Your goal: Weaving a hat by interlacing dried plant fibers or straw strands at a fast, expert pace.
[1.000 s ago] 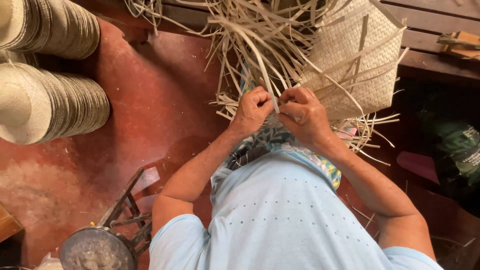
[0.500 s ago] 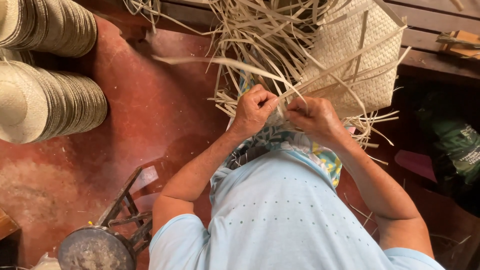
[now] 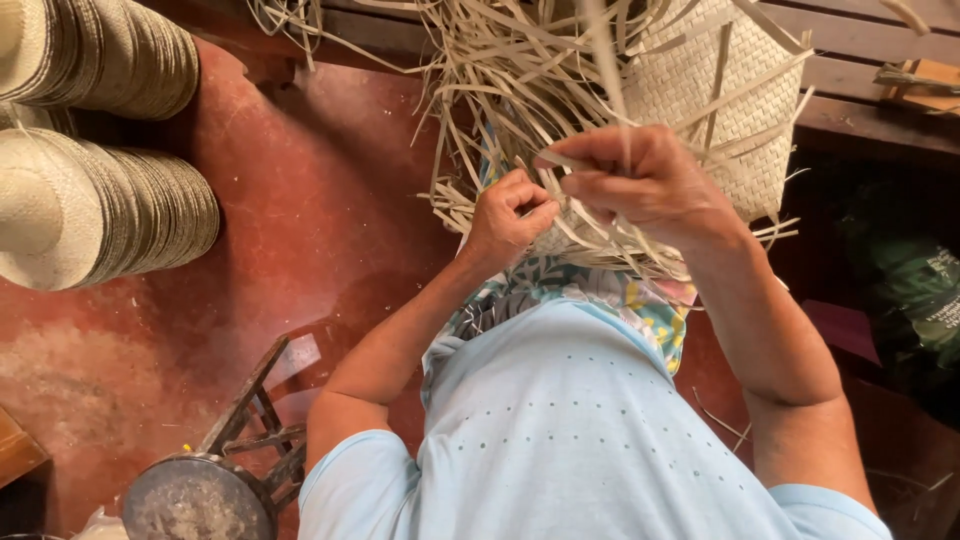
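A half-woven straw piece [image 3: 720,90] lies on my lap, with many loose pale strips [image 3: 500,90] fanning out from it. My left hand [image 3: 510,215] is closed on strips at the near edge of the weave. My right hand [image 3: 650,185] is raised closer to the camera and pinches one long strip [image 3: 605,60] that runs upward, blurred. A flowered cloth [image 3: 600,295] shows under the weave.
Two stacks of woven straw hats [image 3: 100,200] lie on the red floor [image 3: 300,200] at the left. A small metal stool [image 3: 205,485] stands at the lower left. A wooden bench [image 3: 860,90] runs along the top right. Dark bags [image 3: 920,290] sit at the right.
My right hand has lifted up and away from the weave, pulling a strip with it. My left hand stays gripping the edge of the weave.
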